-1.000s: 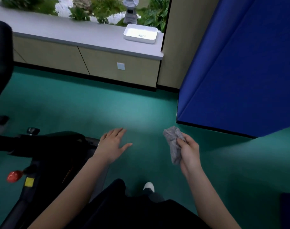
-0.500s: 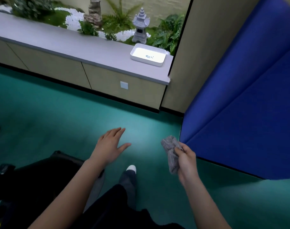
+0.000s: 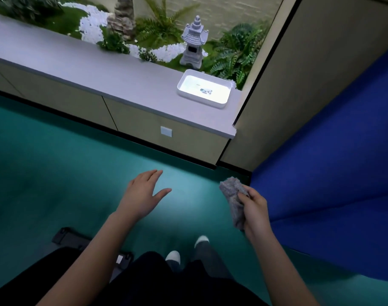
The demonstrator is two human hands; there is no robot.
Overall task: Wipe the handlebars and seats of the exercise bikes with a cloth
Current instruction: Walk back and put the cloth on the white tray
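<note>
Cloth (image 3: 234, 200) — grey, crumpled (right grip (image 3: 255, 208))

Teal floor (image 3: 56, 168), grey counter (image 3: 89, 69)

Gym room: green sports floor (image 3: 56, 173), blue padded mat (image 3: 332, 173).

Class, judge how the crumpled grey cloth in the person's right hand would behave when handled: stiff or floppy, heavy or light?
The crumpled grey cloth is probably floppy: it bunches and droops below the right hand. It is likely light, since a few fingers pinch it without visible strain. Its fuzzy surface suggests it would not slip easily.
</note>
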